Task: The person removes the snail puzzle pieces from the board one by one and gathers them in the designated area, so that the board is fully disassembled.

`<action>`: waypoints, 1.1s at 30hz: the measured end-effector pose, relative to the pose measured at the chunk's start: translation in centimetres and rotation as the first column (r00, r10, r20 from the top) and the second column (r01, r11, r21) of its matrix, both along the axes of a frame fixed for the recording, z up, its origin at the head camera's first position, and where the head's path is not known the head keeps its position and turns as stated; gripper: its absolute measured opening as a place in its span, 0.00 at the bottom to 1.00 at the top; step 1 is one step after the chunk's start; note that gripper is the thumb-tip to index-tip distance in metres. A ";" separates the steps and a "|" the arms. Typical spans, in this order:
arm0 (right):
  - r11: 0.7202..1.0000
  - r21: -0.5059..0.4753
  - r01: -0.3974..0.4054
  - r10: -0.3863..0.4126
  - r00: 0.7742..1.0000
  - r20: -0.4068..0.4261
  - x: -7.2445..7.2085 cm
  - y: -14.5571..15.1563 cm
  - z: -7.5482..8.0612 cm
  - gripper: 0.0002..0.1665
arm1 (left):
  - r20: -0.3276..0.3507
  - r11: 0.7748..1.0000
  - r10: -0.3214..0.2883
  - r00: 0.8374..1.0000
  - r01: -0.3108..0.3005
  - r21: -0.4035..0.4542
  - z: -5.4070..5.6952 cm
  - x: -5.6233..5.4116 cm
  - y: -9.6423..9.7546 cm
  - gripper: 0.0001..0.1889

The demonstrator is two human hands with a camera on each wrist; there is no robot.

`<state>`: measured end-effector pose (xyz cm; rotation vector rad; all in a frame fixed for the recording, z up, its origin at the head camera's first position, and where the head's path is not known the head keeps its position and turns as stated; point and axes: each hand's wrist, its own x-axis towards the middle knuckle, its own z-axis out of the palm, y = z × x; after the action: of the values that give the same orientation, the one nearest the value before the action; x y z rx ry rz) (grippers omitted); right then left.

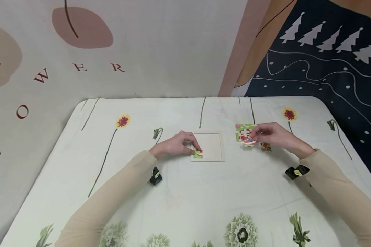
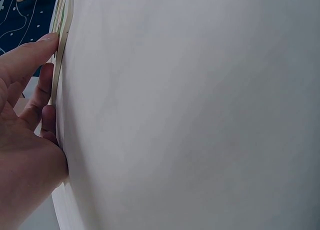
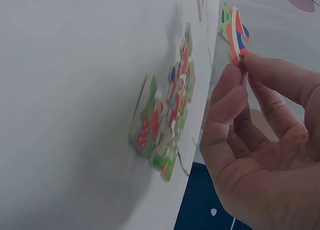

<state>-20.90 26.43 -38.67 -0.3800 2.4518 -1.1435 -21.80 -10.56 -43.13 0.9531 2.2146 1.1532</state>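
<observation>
A shallow pale wooden puzzle tray (image 1: pixel 211 145) lies flat in front of me, with a small green and red puzzle piece (image 1: pixel 198 155) in its near left corner. My left hand (image 1: pixel 180 144) reaches over the tray's left edge, thumb and index fingertip at that piece. To the right, my right hand (image 1: pixel 273 134) pinches a red, white and blue puzzle piece (image 3: pixel 235 35) between thumb and fingertips, raised over the table. Beneath it lies a cluster of colourful puzzle pieces (image 1: pixel 240 128). A piece with a red strawberry (image 3: pixel 144 135) sits beside them.
The white tablecloth (image 1: pixel 179 199) has printed flowers and stems. A pale curtain-like backdrop (image 1: pixel 160 51) rises behind the far edge, with a dark tree-patterned cloth (image 1: pixel 321 68) at right. Black devices are strapped at both wrists.
</observation>
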 end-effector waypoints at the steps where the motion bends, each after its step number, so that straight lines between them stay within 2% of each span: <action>1: 1.000 0.009 0.003 -0.003 1.000 0.004 0.0 0.1 0.0 0.10 | -0.001 1.000 0.000 1.000 0.000 -0.001 0.0 0.0 0.0 0.10; 12: 0.999 0.035 0.011 -0.011 1.000 0.013 0.3 1.1 -0.7 0.12 | 0.008 1.000 0.002 1.000 -0.002 -0.008 0.2 0.1 0.0 0.10; 19: 0.998 0.068 0.005 -0.004 1.000 -0.009 0.4 1.4 -1.4 0.12 | 0.014 0.999 0.017 1.000 -0.016 -0.028 0.1 0.1 0.0 0.10; 33: 0.999 0.051 -0.001 0.004 0.999 -0.047 0.5 1.5 -2.2 0.08 | 0.014 1.000 0.011 1.000 -0.011 -0.008 0.1 0.1 0.0 0.10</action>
<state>-20.41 27.92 -40.84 -0.3986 2.5150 -1.0804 -21.67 -10.55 -43.02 0.9278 2.2142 1.1518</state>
